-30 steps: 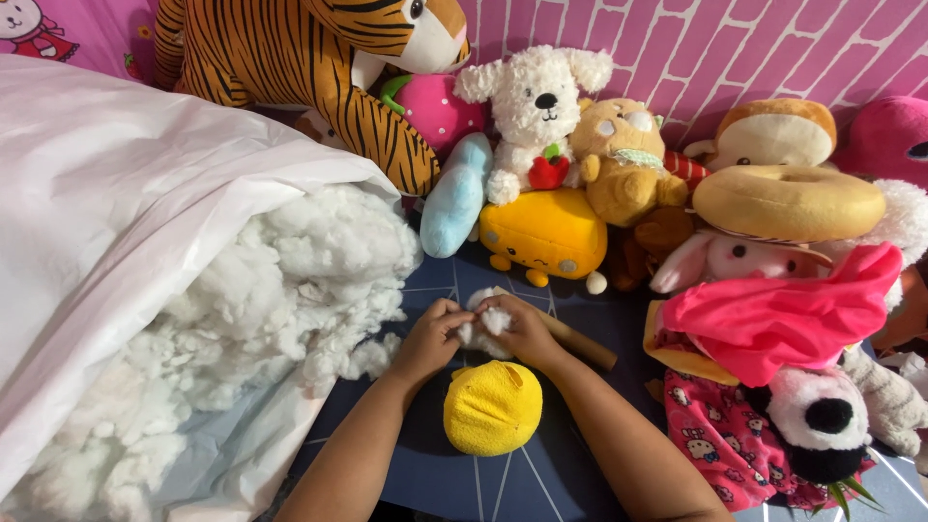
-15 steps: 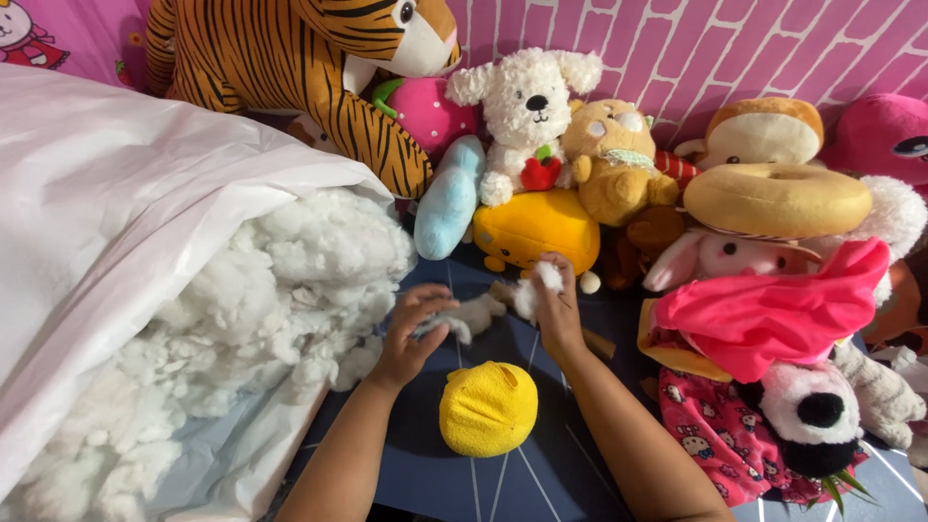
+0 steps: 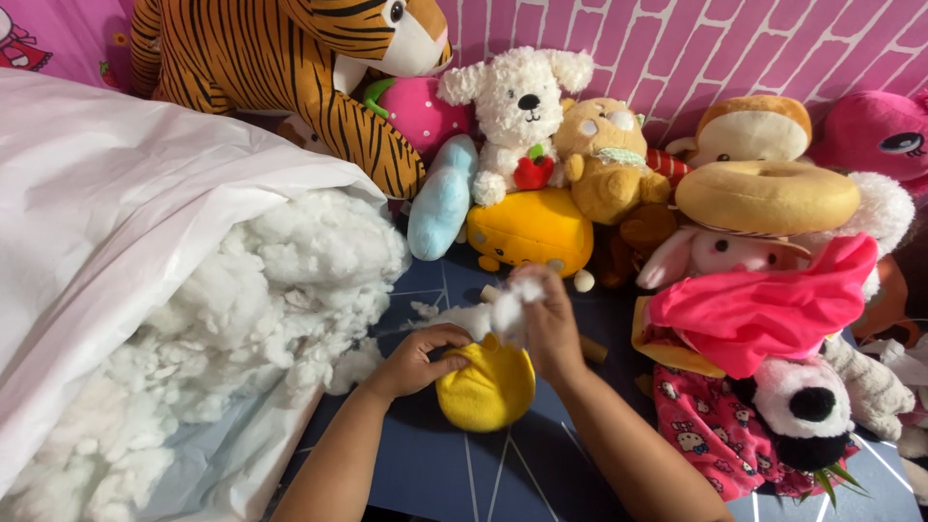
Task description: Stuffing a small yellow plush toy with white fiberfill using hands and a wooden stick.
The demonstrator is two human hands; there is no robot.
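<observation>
A small yellow plush shell (image 3: 486,387) lies on the dark blue mat (image 3: 503,474) in front of me. My left hand (image 3: 418,360) grips its upper left edge. My right hand (image 3: 546,324) hovers just above the shell's top, pinching a tuft of white stuffing (image 3: 503,311) that trails back toward the left. A wooden stick (image 3: 592,350) pokes out from behind my right hand.
A large white plastic bag (image 3: 116,232) spilling white stuffing (image 3: 280,290) fills the left side. Several plush toys crowd the back and right: a tiger (image 3: 290,77), a white dog (image 3: 512,106), a yellow block toy (image 3: 532,230), a tan ring cushion (image 3: 766,196), pink fabric (image 3: 764,307).
My left hand came down from the loose stuffing onto the yellow shell's edge. My right hand carried its white tuft back toward me to just above the shell.
</observation>
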